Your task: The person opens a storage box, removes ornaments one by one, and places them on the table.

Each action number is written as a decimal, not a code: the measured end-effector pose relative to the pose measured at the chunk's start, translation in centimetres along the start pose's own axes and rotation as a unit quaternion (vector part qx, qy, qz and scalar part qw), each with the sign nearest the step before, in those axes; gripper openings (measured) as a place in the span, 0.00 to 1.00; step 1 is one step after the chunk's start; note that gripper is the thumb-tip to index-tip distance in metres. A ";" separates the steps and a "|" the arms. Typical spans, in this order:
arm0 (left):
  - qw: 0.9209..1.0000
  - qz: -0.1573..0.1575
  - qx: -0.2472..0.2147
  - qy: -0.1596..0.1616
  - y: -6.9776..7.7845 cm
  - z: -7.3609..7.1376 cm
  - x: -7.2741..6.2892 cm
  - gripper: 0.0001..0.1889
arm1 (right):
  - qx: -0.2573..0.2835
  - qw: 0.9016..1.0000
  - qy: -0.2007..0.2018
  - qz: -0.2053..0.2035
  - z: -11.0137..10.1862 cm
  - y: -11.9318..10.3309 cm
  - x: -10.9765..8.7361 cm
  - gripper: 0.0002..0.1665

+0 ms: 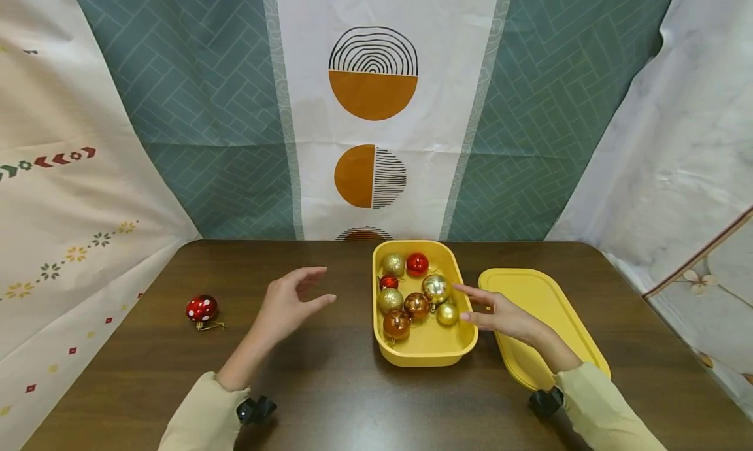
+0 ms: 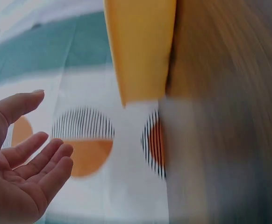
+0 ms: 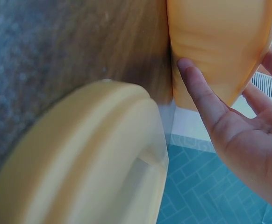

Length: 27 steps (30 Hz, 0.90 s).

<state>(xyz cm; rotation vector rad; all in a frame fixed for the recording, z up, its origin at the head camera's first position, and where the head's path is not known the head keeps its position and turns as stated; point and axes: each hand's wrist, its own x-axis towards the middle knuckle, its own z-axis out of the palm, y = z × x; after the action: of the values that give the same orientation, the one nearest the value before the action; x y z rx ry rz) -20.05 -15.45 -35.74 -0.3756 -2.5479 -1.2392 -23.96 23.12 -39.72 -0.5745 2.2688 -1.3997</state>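
Eight baubles [image 1: 397,325] sit inside the yellow tub [image 1: 420,359] in the head view, and the tub stands on the surface [image 1: 329,399] between my two grips. My left grip [image 1: 288,307] is well apart from it, thumb and fingers spread, holding nothing. My right grip [image 1: 500,312] is at the tub's right rim, thumb and index finger reaching over it, near two gold baubles. Principal risk, in my judgement: an uneven push there could slide or tip the tub and set its contents rolling. Second hazard: the spotted bauble [image 1: 202,308] lies loose, left of my left grip, where a sweep of the sleeve [image 1: 202,405] could knock it away. Third: the lid [image 1: 541,294] lies beneath my right wrist, and its edge could snag the wrist camera [image 1: 547,402].

Left wrist view: palm vacant, the tub's wall clear of the fingertips, the surface blurred.

Right wrist view: one finger touches the tub's outer wall; other digits are at the rim. Whether they pinch or merely steady the wall, I cannot tell; light contact would, I judge, slip under lifting.
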 end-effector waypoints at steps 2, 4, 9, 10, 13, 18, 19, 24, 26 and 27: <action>1.000 0.011 -0.013 -0.014 0.8 1.3 0.1 0.24 | -0.003 1.000 0.001 0.000 0.0 0.0 0.0 0.38; 0.999 0.019 -0.024 -0.026 1.5 2.4 0.3 0.24 | -0.004 1.000 0.001 0.002 0.0 0.0 0.0 0.38; 0.996 0.037 -0.037 -0.069 2.8 5.0 0.6 0.22 | -0.006 1.000 0.002 0.005 0.1 0.0 -0.1 0.38; 0.995 0.041 -0.037 -0.078 3.1 5.4 0.7 0.22 | -0.006 1.000 0.002 0.005 0.1 0.0 -0.1 0.38; 0.993 0.051 -0.025 -0.106 3.5 6.6 0.8 0.22 | -0.006 1.000 0.001 0.003 0.1 0.0 -0.1 0.38; 0.988 0.061 0.018 -0.138 3.9 8.1 1.0 0.23 | -0.001 1.000 0.000 -0.001 0.1 0.0 0.0 0.38; 0.987 0.065 0.030 -0.141 4.0 8.3 1.0 0.23 | 0.001 1.000 -0.001 -0.002 0.1 0.0 0.0 0.38; 0.978 0.096 0.101 -0.157 4.5 9.1 1.2 0.22 | 0.003 1.000 0.001 -0.003 0.0 0.1 0.1 0.39; 0.971 0.108 0.129 -0.167 4.8 9.3 1.3 0.22 | 0.001 1.000 0.002 -0.001 0.0 0.1 0.0 0.39; 0.968 0.114 0.145 -0.172 4.9 9.5 1.4 0.22 | 0.001 1.000 0.002 0.000 0.0 0.1 0.0 0.39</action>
<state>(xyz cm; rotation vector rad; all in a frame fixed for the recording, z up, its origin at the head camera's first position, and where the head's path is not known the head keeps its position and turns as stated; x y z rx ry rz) -20.95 -4.85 -37.34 -0.8505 -2.8149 -0.7575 -24.02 23.18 -39.81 -0.5706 2.2699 -1.4043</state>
